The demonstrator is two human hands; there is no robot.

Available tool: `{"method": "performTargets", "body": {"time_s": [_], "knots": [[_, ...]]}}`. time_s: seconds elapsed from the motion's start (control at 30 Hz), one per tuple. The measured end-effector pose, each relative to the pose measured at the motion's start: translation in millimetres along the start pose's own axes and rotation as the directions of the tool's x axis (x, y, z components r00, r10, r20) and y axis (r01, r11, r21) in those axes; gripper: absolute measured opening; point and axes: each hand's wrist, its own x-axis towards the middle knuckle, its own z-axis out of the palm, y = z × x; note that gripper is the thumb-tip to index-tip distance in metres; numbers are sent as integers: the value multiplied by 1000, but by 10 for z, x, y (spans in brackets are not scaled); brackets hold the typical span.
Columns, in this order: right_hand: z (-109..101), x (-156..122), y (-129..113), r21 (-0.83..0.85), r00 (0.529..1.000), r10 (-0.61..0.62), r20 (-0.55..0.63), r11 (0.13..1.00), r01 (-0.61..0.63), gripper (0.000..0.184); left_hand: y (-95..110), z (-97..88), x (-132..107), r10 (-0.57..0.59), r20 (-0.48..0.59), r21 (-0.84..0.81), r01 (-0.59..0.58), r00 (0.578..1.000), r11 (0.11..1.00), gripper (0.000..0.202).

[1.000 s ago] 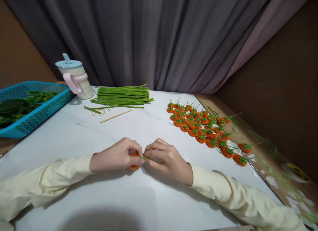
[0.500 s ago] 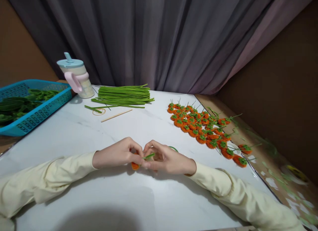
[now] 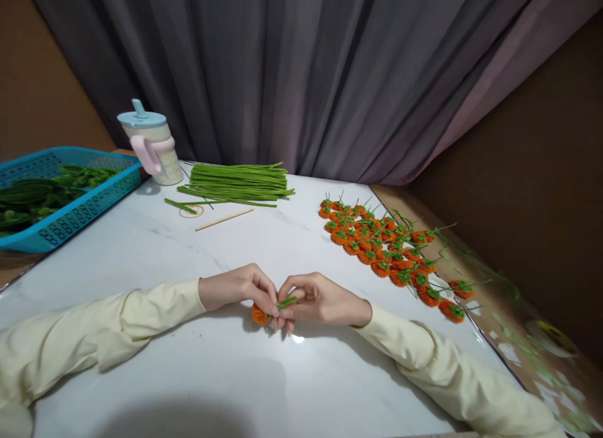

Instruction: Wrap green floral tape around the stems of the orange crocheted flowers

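Above the table's near middle, my left hand (image 3: 249, 287) is closed, its thumb and fingers pinching a small orange fuzzy pumpkin (image 3: 259, 315) that is partly hidden below them. My right hand (image 3: 320, 300) meets it fingertip to fingertip, closed on a short green chenille stem (image 3: 286, 302) that pokes up between thumb and forefinger. Where the stem joins the pumpkin is covered by my fingers. To the right lie many similar orange pumpkins (image 3: 380, 268) with green tops and thin curling stems.
A bundle of green chenille stems (image 3: 240, 181) lies at the back of the white table (image 3: 211, 381). Nearer are a thin wooden stick (image 3: 224, 220) and a rubber band (image 3: 183, 215). A lidded tumbler (image 3: 162, 149) and a blue basket (image 3: 89, 205) of green leaf-like pieces stand left.
Both hands have shifted slightly right in the picture, and more of the orange pumpkin shows below my left fingers. The view has turned a little.
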Motion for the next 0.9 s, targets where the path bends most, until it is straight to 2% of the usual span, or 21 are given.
{"method": "performTargets", "body": {"time_s": [0.1, 0.2, 0.3, 0.43, 0.63, 0.7, 0.77, 0.9], "knots": [[-4, 7, 0, -9, 1000, 10, 2, 1000, -10, 36, -13, -5, 8, -9, -46, 19, 10, 999, 1000, 4], [-11, 25, 14, -67, 998, -15, -60, 998, 11, 36, -7, -2, 12, -10, -81, 37, 13, 997, 999, 3], [-36, 49, 28, -126, 997, -54, -55, 991, 46, 37, 1, -4, 17, -2, -47, 42, 4, 999, 999, 6], [-85, 51, 32, -199, 996, -86, -9, 976, 82, 37, -5, -22, 35, -48, -40, -8, 48, 998, 999, 5], [-104, 19, 43, -391, 986, -155, -53, 912, 122, 36, -19, -53, 55, -51, -8, -45, 51, 999, 998, 7], [-92, 22, 41, -342, 988, -136, -78, 934, 101, 36, -17, -51, 52, -49, 4, -46, 49, 999, 998, 8], [-79, 30, 37, -209, 992, -87, -94, 976, 66, 38, -11, -41, 47, -40, 5, -49, 40, 999, 998, 7], [-80, 41, 27, 30, 999, 8, -47, 1000, -7, 40, 8, -16, 39, -28, -30, -1, 28, 999, 1000, 6]]}}
